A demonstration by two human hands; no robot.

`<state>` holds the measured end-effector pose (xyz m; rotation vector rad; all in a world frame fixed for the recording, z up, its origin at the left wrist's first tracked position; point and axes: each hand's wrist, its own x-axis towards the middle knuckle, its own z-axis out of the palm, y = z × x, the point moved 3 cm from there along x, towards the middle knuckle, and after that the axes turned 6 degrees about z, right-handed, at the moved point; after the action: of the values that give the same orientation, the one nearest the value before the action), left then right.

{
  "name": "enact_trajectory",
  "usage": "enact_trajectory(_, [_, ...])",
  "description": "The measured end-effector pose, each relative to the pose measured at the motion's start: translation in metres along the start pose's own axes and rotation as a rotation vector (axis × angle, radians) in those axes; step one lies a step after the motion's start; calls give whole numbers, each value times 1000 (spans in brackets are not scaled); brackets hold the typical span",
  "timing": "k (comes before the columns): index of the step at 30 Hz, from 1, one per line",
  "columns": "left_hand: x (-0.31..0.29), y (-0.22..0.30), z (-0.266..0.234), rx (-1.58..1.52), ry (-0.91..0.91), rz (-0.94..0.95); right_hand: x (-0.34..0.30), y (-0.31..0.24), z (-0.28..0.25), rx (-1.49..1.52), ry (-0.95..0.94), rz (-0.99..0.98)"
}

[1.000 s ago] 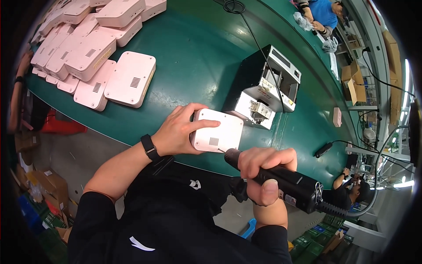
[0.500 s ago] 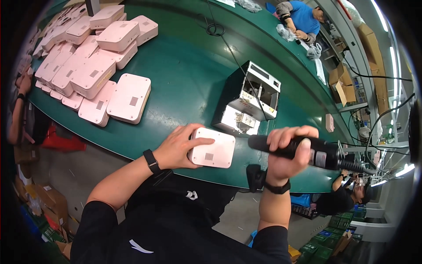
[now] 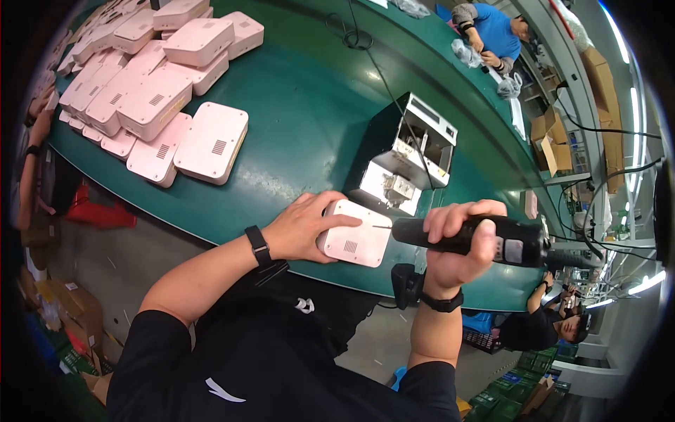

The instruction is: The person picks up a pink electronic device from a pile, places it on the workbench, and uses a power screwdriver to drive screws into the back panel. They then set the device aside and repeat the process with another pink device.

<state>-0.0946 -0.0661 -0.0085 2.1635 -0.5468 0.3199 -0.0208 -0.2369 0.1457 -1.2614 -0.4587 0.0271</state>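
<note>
My left hand point(image 3: 302, 226) rests on a white rounded plastic box point(image 3: 354, 240), pinning it to the near edge of the green table point(image 3: 302, 119). A black electric screwdriver point(image 3: 467, 235) is gripped in my right hand point(image 3: 460, 243) and held level. Its thin bit touches the right side of the box's top face. Each wrist wears a black band.
A black and silver screw feeder box point(image 3: 404, 158) stands just behind the white box, with a cable running to the far edge. Several white boxes point(image 3: 158, 105) lie stacked at the far left. Other people work at the far end point(image 3: 492, 32) and lower right point(image 3: 545, 327).
My right hand has swung the screwdriver up from below the table edge to a level pose with its bit on the box. The box stays under my left hand.
</note>
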Motion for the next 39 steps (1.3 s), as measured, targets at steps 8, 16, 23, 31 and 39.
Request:
enact_trajectory(8, [0,-1,1,23,-12,-16,32,2,-10,-49,38,-139])
enact_trajectory(16, [-7,-4,2,29,-4,-10,39,15,-9,-165,72,-6])
enact_trajectory(23, [-2,-4,1,10,2,8,-13,-8,26,40,-149,69])
enact_trajectory(31, [-3,-4,1,5,62,28,-45,-10,46,-65,-210,186])
enact_trajectory(39, [-4,-5,3,-26,91,26,-62,17,59,-129,-395,124])
